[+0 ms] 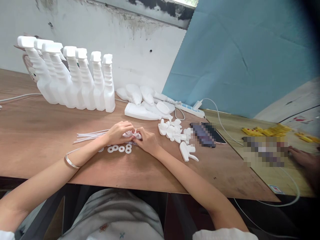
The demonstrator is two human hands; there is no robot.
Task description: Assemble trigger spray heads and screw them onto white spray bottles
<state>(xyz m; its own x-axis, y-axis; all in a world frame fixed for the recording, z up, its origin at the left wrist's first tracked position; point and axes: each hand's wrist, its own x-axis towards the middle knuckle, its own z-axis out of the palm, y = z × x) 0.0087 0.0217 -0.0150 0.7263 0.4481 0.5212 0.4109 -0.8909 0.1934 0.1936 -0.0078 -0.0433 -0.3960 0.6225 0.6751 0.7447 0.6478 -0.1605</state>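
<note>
My left hand (119, 132) and my right hand (148, 141) meet above the wooden table, fingers closed on a small crumpled white piece (128, 134). It could be thin plastic or tissue; I cannot make out which, as the fingers cover much of it. Just below the hands lie several flat white ring washers (121, 149). Thin white tubes (90, 135) stick out to the left, partly behind my left forearm. To the right of my right hand is a pile of white spray trigger heads (172, 130), with one single trigger head (185, 152) nearer me.
Several white spray bottles (109, 90) with heads on stand in a row at the back left. Headless white bottles (141, 111) lie beside them. A power strip (191, 109), phones (220, 133) and yellow pieces (267, 130) are rightward, where another person's hand (301, 156) shows.
</note>
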